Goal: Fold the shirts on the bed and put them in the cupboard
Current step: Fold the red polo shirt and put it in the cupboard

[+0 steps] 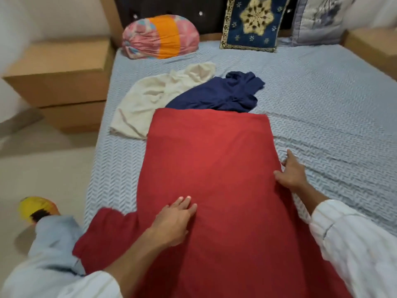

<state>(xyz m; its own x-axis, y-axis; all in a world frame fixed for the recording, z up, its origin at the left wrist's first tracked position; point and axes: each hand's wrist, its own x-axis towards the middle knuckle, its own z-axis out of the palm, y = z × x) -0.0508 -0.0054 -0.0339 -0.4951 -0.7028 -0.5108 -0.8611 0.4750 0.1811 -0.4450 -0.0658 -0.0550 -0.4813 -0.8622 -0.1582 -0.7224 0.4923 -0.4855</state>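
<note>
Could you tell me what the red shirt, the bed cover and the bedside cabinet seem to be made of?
The large red shirt looks like soft matte woven cloth, perhaps cotton: no sheen, shallow creases. The pale blue bed cover seems a textured fabric with a raised chevron pattern. The tan bedside cabinet looks like matte wood laminate: flat, even faces.

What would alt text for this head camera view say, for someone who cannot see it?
A person's left hand and right hand press flat on a red shirt spread over a bed with a pale blue cover. Beyond it lie a crumpled navy shirt and a cream shirt, with cushions at the headboard.
</note>
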